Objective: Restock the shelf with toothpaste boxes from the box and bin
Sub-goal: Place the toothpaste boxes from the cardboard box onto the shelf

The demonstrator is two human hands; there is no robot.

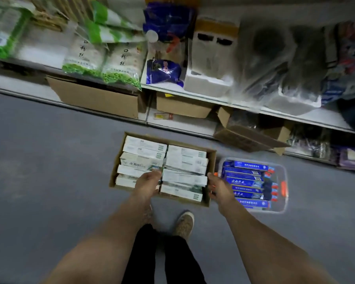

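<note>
Head view: my left hand (149, 180) and right hand (217, 186) reaching into cardboard box (211, 160) of white toothpaste boxes (184, 160) at 12 o'clock; fingertips hidden, grip unclear. Blue boxes (246, 181) lying in clear bin (283, 193) at 2 o'clock; shelf (203, 97) blurring.

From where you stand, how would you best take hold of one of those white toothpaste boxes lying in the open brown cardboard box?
Probably from above, pinching a white toothpaste box across its two short ends. The cartons lie flat, packed in two columns inside the brown cardboard box, so their long sides are blocked by neighbours. The left hand already reaches the middle seam, and the right hand the outer end.
</note>
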